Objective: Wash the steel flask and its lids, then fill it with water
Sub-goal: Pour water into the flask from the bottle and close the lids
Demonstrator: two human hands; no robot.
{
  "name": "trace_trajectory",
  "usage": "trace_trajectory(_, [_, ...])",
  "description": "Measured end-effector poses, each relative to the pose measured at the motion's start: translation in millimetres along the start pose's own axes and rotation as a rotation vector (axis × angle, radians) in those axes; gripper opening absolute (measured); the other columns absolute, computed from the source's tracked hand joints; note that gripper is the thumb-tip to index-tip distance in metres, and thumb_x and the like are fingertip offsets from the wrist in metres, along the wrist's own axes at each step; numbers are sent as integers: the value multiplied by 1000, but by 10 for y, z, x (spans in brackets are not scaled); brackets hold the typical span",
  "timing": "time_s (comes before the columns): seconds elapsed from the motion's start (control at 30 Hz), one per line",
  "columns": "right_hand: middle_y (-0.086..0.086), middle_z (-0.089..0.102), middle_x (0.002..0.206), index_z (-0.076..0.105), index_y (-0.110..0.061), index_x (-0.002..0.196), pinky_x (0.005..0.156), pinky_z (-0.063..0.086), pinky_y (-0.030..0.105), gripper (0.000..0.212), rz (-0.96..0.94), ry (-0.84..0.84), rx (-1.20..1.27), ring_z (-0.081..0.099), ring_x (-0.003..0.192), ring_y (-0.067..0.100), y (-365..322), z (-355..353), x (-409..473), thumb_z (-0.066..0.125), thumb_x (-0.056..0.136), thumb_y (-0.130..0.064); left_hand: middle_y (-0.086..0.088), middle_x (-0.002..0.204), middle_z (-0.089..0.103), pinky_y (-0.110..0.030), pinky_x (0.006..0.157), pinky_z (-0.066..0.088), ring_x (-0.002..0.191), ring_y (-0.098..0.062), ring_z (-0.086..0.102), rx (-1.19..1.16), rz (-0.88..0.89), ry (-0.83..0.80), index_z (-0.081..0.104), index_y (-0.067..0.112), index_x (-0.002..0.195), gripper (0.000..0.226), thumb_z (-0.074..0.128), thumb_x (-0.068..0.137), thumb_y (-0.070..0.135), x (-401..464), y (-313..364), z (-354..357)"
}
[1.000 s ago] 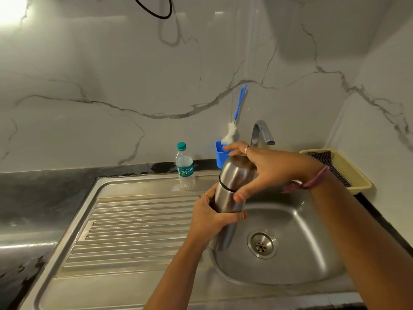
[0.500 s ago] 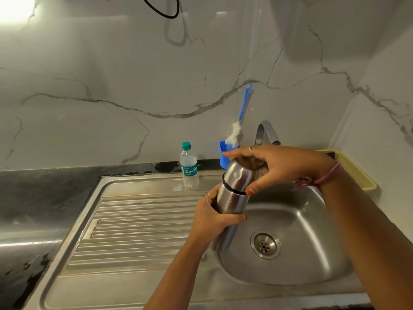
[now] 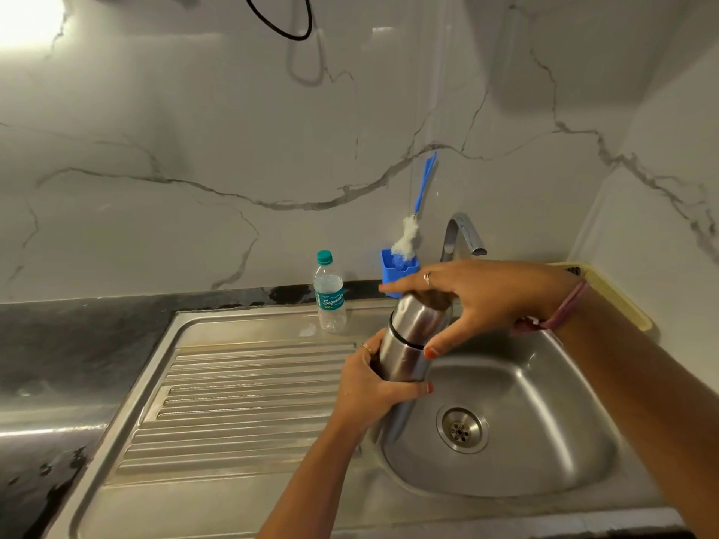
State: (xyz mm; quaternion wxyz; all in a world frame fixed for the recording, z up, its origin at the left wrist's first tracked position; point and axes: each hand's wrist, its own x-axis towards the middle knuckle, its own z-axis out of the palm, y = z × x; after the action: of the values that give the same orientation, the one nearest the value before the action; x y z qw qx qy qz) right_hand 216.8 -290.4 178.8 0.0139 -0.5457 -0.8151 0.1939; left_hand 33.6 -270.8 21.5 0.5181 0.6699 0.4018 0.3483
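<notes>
A steel flask (image 3: 402, 357) is held tilted over the left edge of the sink basin (image 3: 544, 441). My left hand (image 3: 369, 394) grips its body from the left. Its steel cap lid (image 3: 418, 319) sits on top, a dark seam showing where it meets the body. My right hand (image 3: 486, 297) covers the lid from above, thumb down its right side, fingers spread over the top. The tap (image 3: 463, 233) stands behind my right hand; no water is running.
A clear plastic water bottle (image 3: 328, 295) with a teal cap stands on the ribbed drainboard (image 3: 241, 402). A blue holder (image 3: 397, 268) with a blue-handled bottle brush (image 3: 422, 188) leans against the marble wall. A yellow tray (image 3: 618, 293) sits at the right.
My right hand has shifted its grip around the lid, with fingers spread wider over the top. The flask stays in the same place over the sink's left edge.
</notes>
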Motion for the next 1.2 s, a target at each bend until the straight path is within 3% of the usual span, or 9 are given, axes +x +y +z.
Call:
trace_trajectory(0.1, [-19,51,108,46,-39,130,76,38,12,63,-41,162,-167,51,94,2,-7,109,60,65,76,-64,12,98,71,-23,75,57,90,-3,66,-10,1,-13,63,32,109,63,94,57,12,-3,24,-5])
trace_trajectory(0.3, [-13,63,98,54,-33,111,56,28,11,64,-37,415,-359,53,75,5,32,337,136,33,74,-81,15,99,70,-20,75,56,90,0,64,3,0,32,63,34,112,68,95,55,15,8,10,10])
trace_trajectory(0.5, [-3,58,81,43,-25,90,59,36,28,53,341,483,-498,53,70,17,-239,423,259,32,84,-76,16,93,68,-13,67,53,83,5,64,30,-1,103,60,37,110,67,95,55,18,-2,-15,83])
trace_trajectory(0.73, [2,51,65,51,-15,78,53,34,28,65,677,433,-476,48,59,16,-347,463,349,28,87,-75,25,93,59,-2,66,44,82,8,60,105,48,200,48,47,111,77,95,55,20,-49,54,165])
trace_trajectory(0.83, [1,60,78,55,-17,86,62,41,29,71,548,343,-466,55,70,16,-268,385,306,26,82,-82,22,93,61,-5,66,45,82,8,61,100,51,173,49,49,103,72,94,57,19,-46,44,115])
trace_trajectory(0.93, [-6,59,119,49,-26,124,83,48,30,72,280,169,-225,58,98,13,-118,200,129,39,79,-80,20,97,64,-9,68,49,86,4,62,73,13,125,55,40,114,72,94,57,19,-27,5,31])
trace_trajectory(1.0, [-12,53,131,36,-36,140,86,48,25,71,67,180,-179,56,105,8,2,158,86,43,81,-76,16,102,67,-17,74,53,91,-4,64,58,-6,97,58,35,119,74,95,56,22,-10,-27,-20])
trace_trajectory(1.1, [-8,62,111,49,-33,129,62,37,11,63,-165,368,-309,55,77,5,124,284,147,36,81,-72,15,102,69,-22,79,56,91,-2,64,67,7,41,61,34,119,74,95,55,23,-1,-31,-53])
trace_trajectory(1.2, [-8,66,84,62,-27,109,52,28,12,54,-208,524,-411,51,58,6,135,376,167,37,82,-67,15,100,70,-24,80,57,90,-2,64,84,25,29,62,38,114,71,95,53,23,10,-34,-35])
